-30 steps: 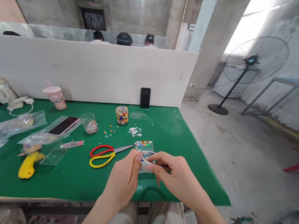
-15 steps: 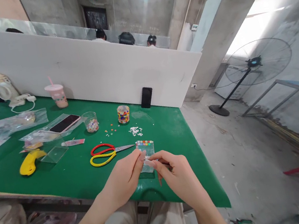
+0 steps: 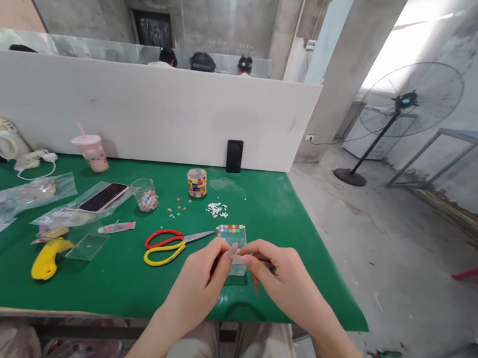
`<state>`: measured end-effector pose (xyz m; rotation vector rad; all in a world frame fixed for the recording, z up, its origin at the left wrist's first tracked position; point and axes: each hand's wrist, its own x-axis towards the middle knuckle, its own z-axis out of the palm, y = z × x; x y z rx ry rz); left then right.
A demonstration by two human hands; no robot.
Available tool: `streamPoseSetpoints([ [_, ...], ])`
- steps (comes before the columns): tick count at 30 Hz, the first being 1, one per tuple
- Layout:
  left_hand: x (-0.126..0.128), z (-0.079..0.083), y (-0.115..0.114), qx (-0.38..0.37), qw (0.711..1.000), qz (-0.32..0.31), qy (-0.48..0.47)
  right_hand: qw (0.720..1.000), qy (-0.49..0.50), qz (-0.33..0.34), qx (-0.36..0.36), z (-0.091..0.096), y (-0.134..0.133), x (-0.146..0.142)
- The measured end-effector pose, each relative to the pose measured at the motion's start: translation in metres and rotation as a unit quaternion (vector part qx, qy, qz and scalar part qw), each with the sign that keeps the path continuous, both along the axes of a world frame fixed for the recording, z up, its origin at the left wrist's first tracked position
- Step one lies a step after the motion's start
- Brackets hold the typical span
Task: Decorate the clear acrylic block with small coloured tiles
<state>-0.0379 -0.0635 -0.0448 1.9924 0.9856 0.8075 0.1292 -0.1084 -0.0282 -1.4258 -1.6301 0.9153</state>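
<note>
My left hand (image 3: 197,285) and my right hand (image 3: 279,280) meet fingertip to fingertip over the near edge of the green table (image 3: 113,281). Both are pinched on a small thin pale thing between them, too small to name. Just beyond the fingertips a clear plastic card with a row of coloured beads (image 3: 232,235) lies on the table. Red and yellow scissors (image 3: 165,247) lie to the left of it, blades pointing at the card.
Loose white beads (image 3: 216,209), a bead jar (image 3: 196,183), a clear cup (image 3: 145,195), a phone (image 3: 101,198) on plastic bags and a yellow cutter (image 3: 47,259) lie further back. A white partition (image 3: 140,116) backs the table, people behind it. A standing fan (image 3: 406,103) is at the right.
The hands have drawn slightly closer together at the fingertips; the view has shifted a little. Nothing else on the table has moved.
</note>
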Motion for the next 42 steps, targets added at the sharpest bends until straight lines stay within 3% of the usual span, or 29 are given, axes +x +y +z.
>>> streamPoseSetpoints([
  [5, -0.001, 0.001, 0.0, 0.002, 1.0, -0.003, -0.018, 1.0, 0.019, -0.002, -0.001, -0.005, 0.0, -0.002],
  [10, 0.005, -0.001, -0.001, -0.026, 0.993, 0.034, -0.112, 0.994, 0.08, -0.024, 0.077, -0.017, -0.001, -0.011],
  [14, 0.002, -0.001, 0.01, -0.08, 0.945, 0.125, -0.292, 0.982, 0.096, -0.085, 0.139, -0.022, -0.009, -0.012],
  [16, -0.003, 0.003, 0.015, -0.082, 0.925, 0.154, -0.337, 0.974, 0.094, -0.125, 0.165, -0.024, -0.011, -0.005],
  [19, -0.01, 0.008, 0.016, -0.16, 0.913, 0.12, -0.355, 0.962, 0.047, -0.192, 0.19, -0.034, -0.003, 0.01],
  [23, -0.008, 0.004, 0.01, -0.259, 0.899, 0.044, -0.352, 0.932, -0.077, -0.263, 0.237, -0.069, 0.033, 0.033],
  [29, 0.0, -0.001, 0.012, -0.238, 0.927, 0.006, -0.291, 0.955, -0.156, -0.151, 0.202, -0.145, 0.078, 0.056],
  [32, 0.003, 0.002, 0.015, -0.232, 0.938, -0.013, -0.257, 0.962, -0.168, -0.104, 0.188, -0.164, 0.082, 0.061],
  [34, 0.004, 0.004, 0.017, -0.232, 0.941, -0.011, -0.247, 0.962, -0.163, -0.108, 0.189, -0.16, 0.079, 0.062],
  [36, 0.006, 0.006, 0.02, -0.235, 0.94, -0.008, -0.249, 0.961, -0.147, -0.126, 0.197, -0.14, 0.073, 0.061],
  [39, 0.013, 0.012, 0.019, -0.239, 0.932, -0.023, -0.271, 0.962, -0.107, -0.118, 0.222, -0.088, 0.054, 0.051],
  [42, 0.025, 0.021, 0.014, -0.22, 0.924, -0.045, -0.309, 0.958, -0.005, 0.014, 0.285, -0.035, 0.033, 0.033],
])
